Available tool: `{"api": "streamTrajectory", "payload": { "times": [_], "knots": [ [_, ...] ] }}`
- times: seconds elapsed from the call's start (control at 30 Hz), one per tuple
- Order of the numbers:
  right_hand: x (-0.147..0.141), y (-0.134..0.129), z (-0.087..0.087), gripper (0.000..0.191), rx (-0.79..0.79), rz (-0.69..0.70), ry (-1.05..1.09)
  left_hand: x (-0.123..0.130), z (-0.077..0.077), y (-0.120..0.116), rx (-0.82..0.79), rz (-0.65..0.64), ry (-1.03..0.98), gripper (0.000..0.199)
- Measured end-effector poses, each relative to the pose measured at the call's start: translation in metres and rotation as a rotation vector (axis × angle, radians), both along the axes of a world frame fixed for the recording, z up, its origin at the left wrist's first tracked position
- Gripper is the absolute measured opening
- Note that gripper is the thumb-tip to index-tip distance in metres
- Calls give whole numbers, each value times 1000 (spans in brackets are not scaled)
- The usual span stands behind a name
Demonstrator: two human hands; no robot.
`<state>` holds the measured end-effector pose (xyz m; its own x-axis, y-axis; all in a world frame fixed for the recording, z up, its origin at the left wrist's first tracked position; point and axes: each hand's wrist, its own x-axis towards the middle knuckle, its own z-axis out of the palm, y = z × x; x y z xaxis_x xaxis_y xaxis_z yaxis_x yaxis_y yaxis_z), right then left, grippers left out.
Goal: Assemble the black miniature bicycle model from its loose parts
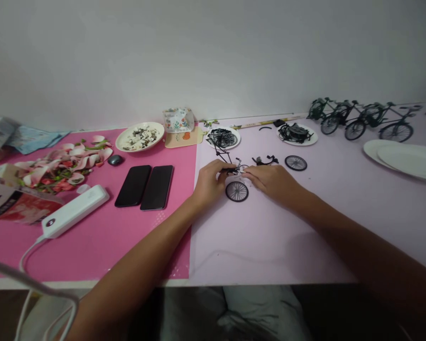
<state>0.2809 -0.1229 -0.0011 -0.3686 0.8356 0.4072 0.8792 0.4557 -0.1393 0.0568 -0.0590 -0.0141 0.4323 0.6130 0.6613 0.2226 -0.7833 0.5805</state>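
Note:
My left hand (210,180) pinches a black miniature bicycle frame (223,156) above the lilac part of the table. Opposite it, the fingers of my right hand (270,180) are closed at the same frame, around something small that they mostly hide. A thin pale piece shows between the two hands, too small to name. Just below my fingertips lies a loose spoked wheel (236,192). Another spoked wheel (296,163) rests to the right of my right hand, and some black plastic parts (266,160) lie right behind it.
Behind my hands stand a plate of wheels (218,143) and a plate of black parts (309,141). Several assembled miniature bicycles (371,121) are at the back right, near white plates (412,158). Leftward are two phones (145,187), a power bank (74,211), a bowl (120,144) and petals (64,161).

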Motion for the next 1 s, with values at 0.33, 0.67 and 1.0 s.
{"api": "streamTrajectory", "payload": {
  "times": [0.33, 0.67, 1.0],
  "knots": [
    [-21, -16, 15, 47, -488, -28, 660, 0, -3, 0, 42, -14, -28, 34],
    [-29, -14, 11, 56, -589, -52, 980, -1, 3, -2, 104, 2, -15, 31],
    [-14, -7, 5, 42, -34, -41, 258, 2, 3, -2, -116, 2, -92, 27]
  ]
}}
